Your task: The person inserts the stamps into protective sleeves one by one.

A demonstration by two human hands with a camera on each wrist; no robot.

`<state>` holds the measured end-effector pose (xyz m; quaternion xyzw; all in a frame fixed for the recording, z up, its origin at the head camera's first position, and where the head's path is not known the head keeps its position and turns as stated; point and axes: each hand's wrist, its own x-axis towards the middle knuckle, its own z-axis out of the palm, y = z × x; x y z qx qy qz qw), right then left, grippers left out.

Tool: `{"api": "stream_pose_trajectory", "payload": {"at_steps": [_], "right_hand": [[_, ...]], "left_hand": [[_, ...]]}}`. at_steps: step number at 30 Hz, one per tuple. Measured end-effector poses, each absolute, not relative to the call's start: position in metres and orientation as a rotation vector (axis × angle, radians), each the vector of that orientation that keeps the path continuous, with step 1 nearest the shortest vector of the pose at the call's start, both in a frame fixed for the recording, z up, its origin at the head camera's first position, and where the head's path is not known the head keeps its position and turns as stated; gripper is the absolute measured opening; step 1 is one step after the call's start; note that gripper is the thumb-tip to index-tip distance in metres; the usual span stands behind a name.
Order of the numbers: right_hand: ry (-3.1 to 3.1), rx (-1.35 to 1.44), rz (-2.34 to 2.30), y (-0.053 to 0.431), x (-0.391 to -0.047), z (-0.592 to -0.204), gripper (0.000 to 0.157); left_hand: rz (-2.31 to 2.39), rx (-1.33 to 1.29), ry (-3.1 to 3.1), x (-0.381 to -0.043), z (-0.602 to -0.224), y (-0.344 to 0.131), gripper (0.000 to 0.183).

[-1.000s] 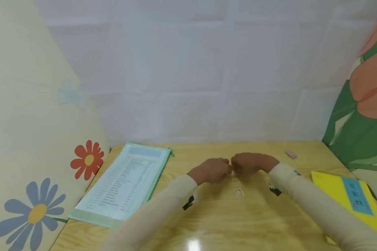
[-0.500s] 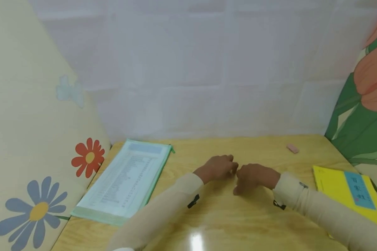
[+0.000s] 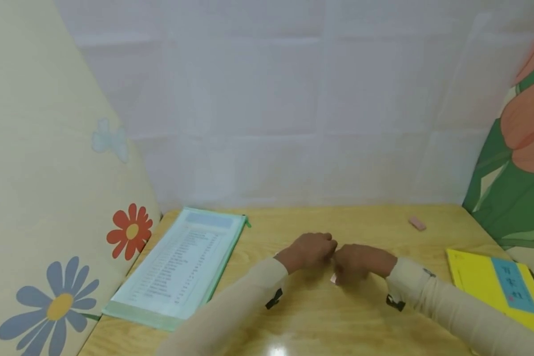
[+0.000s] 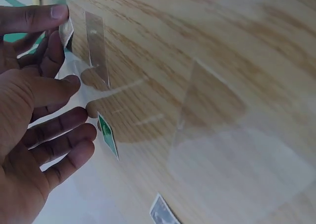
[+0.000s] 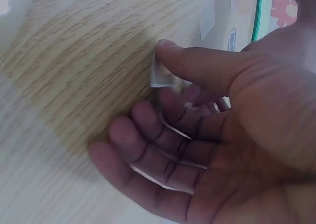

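My right hand [image 5: 222, 120] pinches a small stamp [image 5: 162, 75] with a perforated edge between thumb and forefinger. A pale corner of that stamp [image 3: 333, 279] shows under the hand in the head view. Beside it, my left hand [image 4: 44, 130] has loosely bent fingers, thumb apart from them, tips right at the glossy tabletop. Close to those fingertips lies a green stamp [image 4: 108, 135]. Further along the table is a grey stamp [image 4: 164, 211]. In the head view the backs of both hands hide the fingertips.
On the wooden table [image 3: 267, 316], a green-edged clear document pouch [image 3: 173, 267] with a printed list lies left. A yellow booklet [image 3: 498, 287] with a blue label lies right, and a pink eraser-like block [image 3: 417, 223] at the back right. A clear rectangular piece [image 4: 96, 46] lies near the hands.
A second ago a stamp lay on the table below the hands. My right hand has come down over that spot and a stamp corner now shows under it. My left hand has shifted slightly right.
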<state>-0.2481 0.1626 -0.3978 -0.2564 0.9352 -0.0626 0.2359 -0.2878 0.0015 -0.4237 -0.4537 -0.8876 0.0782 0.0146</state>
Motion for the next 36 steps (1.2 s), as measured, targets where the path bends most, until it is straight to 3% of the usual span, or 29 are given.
{"api": "stream_pose_trajectory", "payload": {"at_steps": [14, 24, 30, 36], "right_hand": [[2.494, -0.753, -0.334, 0.181, -0.257, -0.406, 0.021], [2.475, -0.942, -0.768, 0.203, -0.274, -0.410, 0.001], [2.609, -0.940, -1.021, 0.204, -0.280, -0.402, 0.019], [2.741, -0.947, -1.213, 0.191, -0.280, -0.388, 0.022]], "left_hand": [[-0.369, -1.439, -2.944, -0.288, -0.429, -0.002, 0.005], [-1.016, -1.212, -2.979, -0.294, -0.413, -0.023, 0.007], [-1.243, -1.044, -2.902, -0.294, -0.406, -0.039, 0.014], [-1.389, -0.954, -2.765, -0.293, -0.403, -0.046, 0.012]]}}
